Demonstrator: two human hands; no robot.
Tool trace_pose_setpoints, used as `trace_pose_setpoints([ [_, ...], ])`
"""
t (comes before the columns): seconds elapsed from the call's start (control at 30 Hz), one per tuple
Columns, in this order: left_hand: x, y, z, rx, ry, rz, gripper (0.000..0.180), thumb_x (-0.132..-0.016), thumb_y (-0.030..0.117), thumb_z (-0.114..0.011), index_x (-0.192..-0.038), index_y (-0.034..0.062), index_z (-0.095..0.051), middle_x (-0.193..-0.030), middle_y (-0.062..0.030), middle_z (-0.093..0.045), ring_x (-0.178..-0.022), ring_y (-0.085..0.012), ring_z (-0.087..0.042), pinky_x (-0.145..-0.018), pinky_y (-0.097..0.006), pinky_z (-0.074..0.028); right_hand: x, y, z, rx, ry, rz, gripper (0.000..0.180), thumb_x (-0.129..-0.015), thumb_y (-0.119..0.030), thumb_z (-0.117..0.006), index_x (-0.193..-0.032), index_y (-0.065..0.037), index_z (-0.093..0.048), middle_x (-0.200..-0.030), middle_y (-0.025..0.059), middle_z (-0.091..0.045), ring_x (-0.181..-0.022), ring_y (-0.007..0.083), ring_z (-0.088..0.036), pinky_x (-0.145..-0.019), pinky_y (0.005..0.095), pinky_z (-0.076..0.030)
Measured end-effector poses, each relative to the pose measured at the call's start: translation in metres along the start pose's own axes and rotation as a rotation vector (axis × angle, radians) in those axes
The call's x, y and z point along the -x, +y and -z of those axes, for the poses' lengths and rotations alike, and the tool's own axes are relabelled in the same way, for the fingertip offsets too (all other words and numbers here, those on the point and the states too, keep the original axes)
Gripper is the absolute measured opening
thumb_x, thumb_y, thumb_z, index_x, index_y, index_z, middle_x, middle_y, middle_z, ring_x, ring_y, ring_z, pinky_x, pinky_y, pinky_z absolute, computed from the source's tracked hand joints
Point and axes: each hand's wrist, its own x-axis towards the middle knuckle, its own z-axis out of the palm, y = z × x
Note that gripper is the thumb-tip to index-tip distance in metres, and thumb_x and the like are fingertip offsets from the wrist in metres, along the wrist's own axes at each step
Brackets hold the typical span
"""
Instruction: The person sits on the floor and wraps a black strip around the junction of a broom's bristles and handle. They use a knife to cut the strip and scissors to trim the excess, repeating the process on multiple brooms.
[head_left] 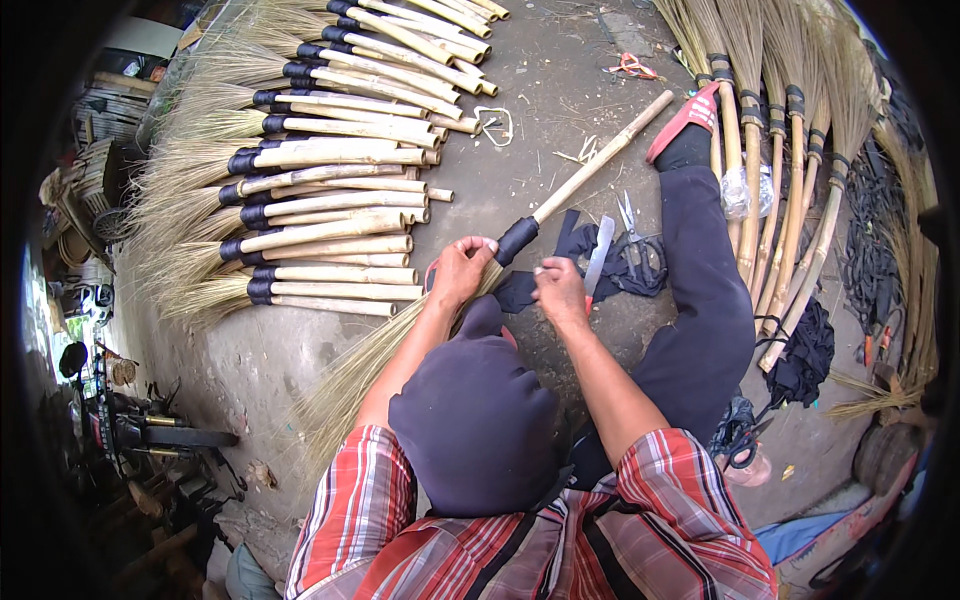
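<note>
A grass broom (pixel 603 158) lies slantwise before me, its bamboo handle pointing to the far right and its straw bristles (pixel 345 375) running under my left arm. Black wrapping (pixel 517 240) binds the straw to the handle. My left hand (pixel 462 268) has its fingers closed on the broom at the lower end of that wrapping. To the right of it, my right hand (pixel 560 290) is closed in a pinch, and whatever it may hold is too small to make out. Beside the right hand lie a knife (pixel 599 255) with a red handle and black strips (pixel 640 265).
Scissors (pixel 629 215) rest on the black strips. Finished-looking brooms (pixel 330 208) lie in a row at left, with several more (pixel 790 150) at right. My right leg (pixel 700 270), with a red sandal (pixel 688 120), stretches forward. Dark scissors (pixel 744 445) lie at lower right.
</note>
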Motion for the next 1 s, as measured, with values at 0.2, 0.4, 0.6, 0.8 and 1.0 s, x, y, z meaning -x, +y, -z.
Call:
trace_pose_setpoints([
  [0.2, -0.023, -0.012, -0.013, -0.03, 0.092, -0.009, 0.026, -0.098, 0.027, -0.077, -0.104, 0.0013, -0.078, -0.082, 0.0, -0.072, -0.073, -0.0082, -0.06, -0.07, -0.027, -0.049, 0.006, 0.037, 0.037, 0.578, 0.359, -0.251, 0.064, -0.087, -0.03, -0.086, -0.131, 0.002, -0.053, -0.132, 0.0247, -0.058, -0.125, 0.0408, -0.061, -0.106, 0.05, -0.051],
  [0.4, -0.026, -0.019, -0.019, -0.083, 0.151, -0.064, 0.027, -0.095, 0.025, -0.078, -0.105, 0.0002, -0.079, -0.09, -0.0086, -0.075, -0.079, -0.0166, -0.07, -0.079, -0.032, -0.054, 0.001, 0.052, 0.036, 0.624, 0.296, -0.335, 0.066, -0.085, -0.029, -0.086, -0.131, 0.003, -0.052, -0.134, 0.0251, -0.058, -0.128, 0.0423, -0.061, -0.108, 0.0496, -0.051],
  [0.6, -0.02, -0.019, -0.022, -0.172, 0.204, -0.154, 0.026, -0.091, 0.024, -0.081, -0.106, 0.0031, -0.08, -0.106, -0.012, -0.07, -0.096, -0.0243, -0.071, -0.089, -0.036, -0.055, -0.002, 0.044, 0.036, 0.447, 0.259, -0.401, 0.054, -0.088, -0.028, -0.075, -0.126, 0.005, -0.056, -0.123, 0.0286, -0.068, -0.115, 0.0445, -0.069, -0.099, 0.0506, -0.055],
  [0.8, -0.016, -0.017, -0.024, -0.162, 0.182, -0.196, 0.024, -0.087, 0.023, -0.083, -0.105, 0.0067, -0.081, -0.106, -0.0112, -0.07, -0.098, -0.025, -0.07, -0.089, -0.036, -0.054, 0.021, -0.004, 0.022, 0.318, 0.329, -0.172, 0.055, -0.094, -0.036, -0.067, -0.128, 0.005, -0.056, -0.11, 0.0333, -0.071, -0.106, 0.0508, -0.07, -0.093, 0.055, -0.053],
  [1.0, -0.021, -0.024, -0.025, -0.156, 0.184, -0.203, 0.022, -0.084, 0.022, -0.086, -0.101, 0.0081, -0.083, -0.106, -0.0103, -0.07, -0.099, -0.0252, -0.07, -0.089, -0.036, -0.054, 0.054, -0.039, 0.029, 0.484, 0.02, 0.313, 0.05, -0.1, -0.044, -0.067, -0.12, 0.0, -0.055, -0.09, 0.0317, -0.071, -0.089, 0.054, -0.07, -0.076, 0.0605, -0.054],
])
